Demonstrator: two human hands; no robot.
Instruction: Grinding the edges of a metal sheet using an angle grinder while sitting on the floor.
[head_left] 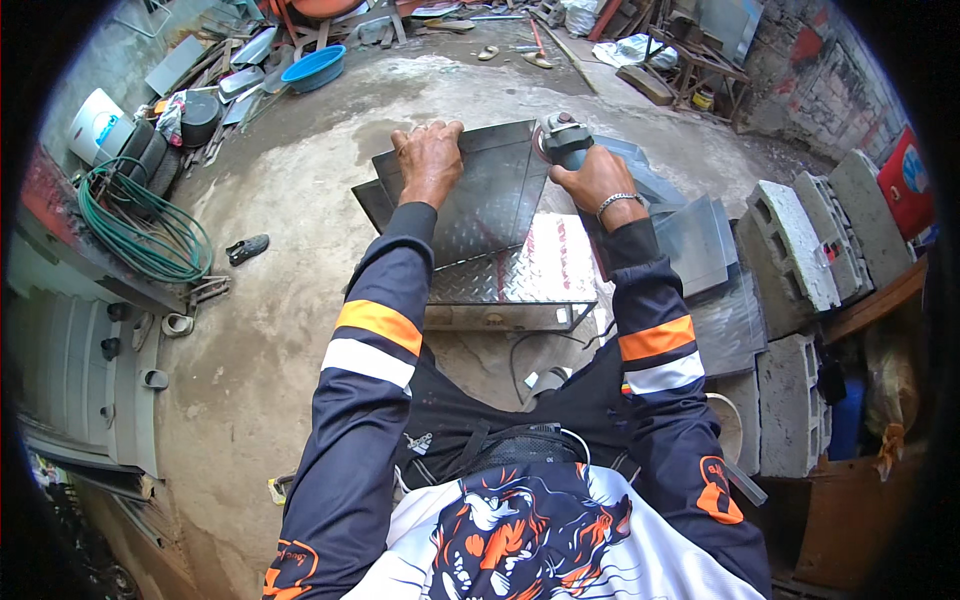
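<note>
My left hand (428, 165) has its fingers curled over the upper edge of a folded grey sheet-metal piece (498, 190), which stands tilted. In my right hand (598, 186) is an angle grinder (565, 140), gripped by its body. The grinder's disc is at the right edge of the sheet-metal piece, touching it or very close; I cannot tell which. Beneath the piece is a low metal stand with a diamond-plate top (545, 275), streaked with red marks. A dark cord (516, 350) lies on the floor by the stand.
Flat metal sheets (690, 245) lie to the right, beside stacked concrete blocks (790, 245). At left hang coils of green hose (140, 225), near a lone dark shoe (248, 248). A blue basin (314, 67) and scrap are at the back left. Boards (645, 85) lie at the back right.
</note>
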